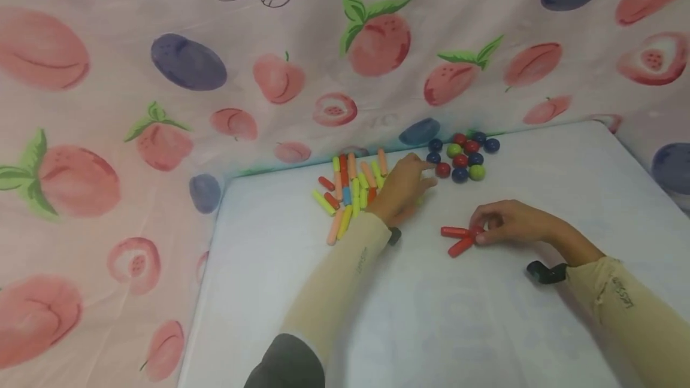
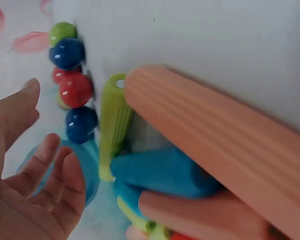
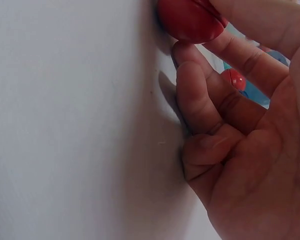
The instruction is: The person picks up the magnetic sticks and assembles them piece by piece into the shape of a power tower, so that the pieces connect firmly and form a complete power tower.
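Note:
My right hand [image 1: 509, 223] pinches a red ball [image 3: 190, 20] between thumb and fingers, low over the white tabletop. Two red rods [image 1: 455, 232] lie at that ball, spread in a V to its left. My left hand [image 1: 401, 187] reaches over the right side of a pile of coloured rods [image 1: 356, 187], its fingers extended towards a cluster of balls [image 1: 460, 161]. In the left wrist view nothing sits between its fingers. An orange rod [image 2: 215, 140], a light green rod [image 2: 115, 120] and a blue rod [image 2: 160, 172] are close to it.
Behind the white table [image 1: 269, 292] hangs a fruit-patterned cloth [image 1: 291, 124], close to the rods and balls at the back edge. The clustered balls are red, dark blue and green. A black wrist device [image 1: 545, 272] sits at the right wrist.

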Demonstrator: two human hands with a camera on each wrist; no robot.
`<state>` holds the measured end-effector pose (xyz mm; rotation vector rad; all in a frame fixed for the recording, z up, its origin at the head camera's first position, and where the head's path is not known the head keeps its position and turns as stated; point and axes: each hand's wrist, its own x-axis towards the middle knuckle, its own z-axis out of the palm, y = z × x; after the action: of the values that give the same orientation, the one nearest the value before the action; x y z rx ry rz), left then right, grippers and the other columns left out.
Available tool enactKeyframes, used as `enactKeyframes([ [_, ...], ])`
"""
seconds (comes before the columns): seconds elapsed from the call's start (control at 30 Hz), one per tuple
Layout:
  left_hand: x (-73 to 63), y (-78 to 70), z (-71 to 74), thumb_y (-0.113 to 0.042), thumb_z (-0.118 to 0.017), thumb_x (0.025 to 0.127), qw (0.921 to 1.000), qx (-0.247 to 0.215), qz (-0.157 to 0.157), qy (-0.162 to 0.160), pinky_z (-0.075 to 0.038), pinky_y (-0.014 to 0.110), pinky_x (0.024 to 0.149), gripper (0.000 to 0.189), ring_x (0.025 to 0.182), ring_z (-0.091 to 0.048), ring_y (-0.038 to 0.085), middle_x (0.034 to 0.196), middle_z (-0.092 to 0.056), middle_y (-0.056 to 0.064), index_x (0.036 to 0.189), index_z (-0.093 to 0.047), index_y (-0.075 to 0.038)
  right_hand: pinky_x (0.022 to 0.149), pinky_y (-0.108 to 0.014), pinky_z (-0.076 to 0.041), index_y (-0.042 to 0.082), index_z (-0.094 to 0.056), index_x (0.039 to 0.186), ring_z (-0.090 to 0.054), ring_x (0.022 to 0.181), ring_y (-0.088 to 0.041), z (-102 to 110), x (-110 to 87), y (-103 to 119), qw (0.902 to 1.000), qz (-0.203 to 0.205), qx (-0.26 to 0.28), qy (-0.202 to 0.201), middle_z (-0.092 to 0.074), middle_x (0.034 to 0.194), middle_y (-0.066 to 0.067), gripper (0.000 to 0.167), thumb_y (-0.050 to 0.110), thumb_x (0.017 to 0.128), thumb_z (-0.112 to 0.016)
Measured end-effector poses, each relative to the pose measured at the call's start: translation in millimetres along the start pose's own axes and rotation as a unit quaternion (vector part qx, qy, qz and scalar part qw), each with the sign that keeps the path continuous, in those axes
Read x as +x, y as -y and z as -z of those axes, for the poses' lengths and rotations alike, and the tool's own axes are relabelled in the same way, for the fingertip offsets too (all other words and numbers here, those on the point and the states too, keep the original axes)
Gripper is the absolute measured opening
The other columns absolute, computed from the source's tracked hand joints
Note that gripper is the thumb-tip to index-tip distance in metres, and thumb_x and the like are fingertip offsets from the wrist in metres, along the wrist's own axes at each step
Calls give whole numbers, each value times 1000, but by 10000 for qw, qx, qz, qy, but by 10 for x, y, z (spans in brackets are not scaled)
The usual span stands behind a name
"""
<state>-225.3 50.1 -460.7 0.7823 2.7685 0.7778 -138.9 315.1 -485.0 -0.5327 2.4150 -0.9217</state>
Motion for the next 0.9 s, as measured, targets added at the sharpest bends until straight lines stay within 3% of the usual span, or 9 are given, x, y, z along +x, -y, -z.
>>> enactKeyframes([
  [0.2,394,15,-204,-39,-68,98,9972,529,388,350,-49,26,104,46,117,-57,11,131,-58,-1,143,-59,-35,68,-26,-46,25,-72,109,-56,77,-14,-14,20,-19,9998,-128,125,21,-64,86,4,28,38,86,-81],
  [0.27,454,26,-279,-39,-66,99,9964,610,427,397,-49,28,106,46,124,-57,12,136,-58,-2,144,-58,-38,68,-26,-45,26,-72,108,-56,77,-14,-17,17,-25,9998,-138,151,22,-64,85,4,28,38,86,-81],
  [0.4,480,17,-357,-38,-68,98,9957,841,186,330,-53,28,95,40,114,-60,10,128,-62,-6,137,-62,-37,67,-26,-45,25,-71,108,-56,76,-15,-8,0,-33,9998,-139,162,13,-64,84,3,28,39,85,-81],
  [0.5,391,8,-314,-37,-70,97,9942,1035,-83,281,-52,24,83,32,98,-58,7,114,-60,-8,128,-66,-32,67,-26,-46,26,-71,108,-56,77,-15,-21,12,-26,9998,-127,118,31,-64,85,3,29,39,85,-81],
  [0.6,241,-41,-188,-33,-71,97,9936,1032,-292,363,-50,20,80,28,94,-55,7,109,-58,-7,124,-68,-28,68,-26,-46,27,-71,109,-56,78,-15,-18,13,-25,9998,-181,53,44,-64,86,4,29,40,85,-82],
  [0.77,-143,-125,47,-29,-71,97,9922,874,-586,675,-49,17,83,25,93,-56,7,104,-60,-8,122,-68,-24,68,-26,-45,26,-71,110,-56,79,-16,-6,7,-17,9997,-229,41,64,-63,84,3,30,40,85,-81],
  [0.9,-459,-121,74,-27,-72,97,9877,826,-705,1127,-48,16,78,19,90,-55,8,98,-59,-9,115,-68,-25,68,-26,-45,26,-71,110,-56,80,-16,-4,9,-9,9998,-191,22,66,-63,85,4,29,39,86,-81],
])
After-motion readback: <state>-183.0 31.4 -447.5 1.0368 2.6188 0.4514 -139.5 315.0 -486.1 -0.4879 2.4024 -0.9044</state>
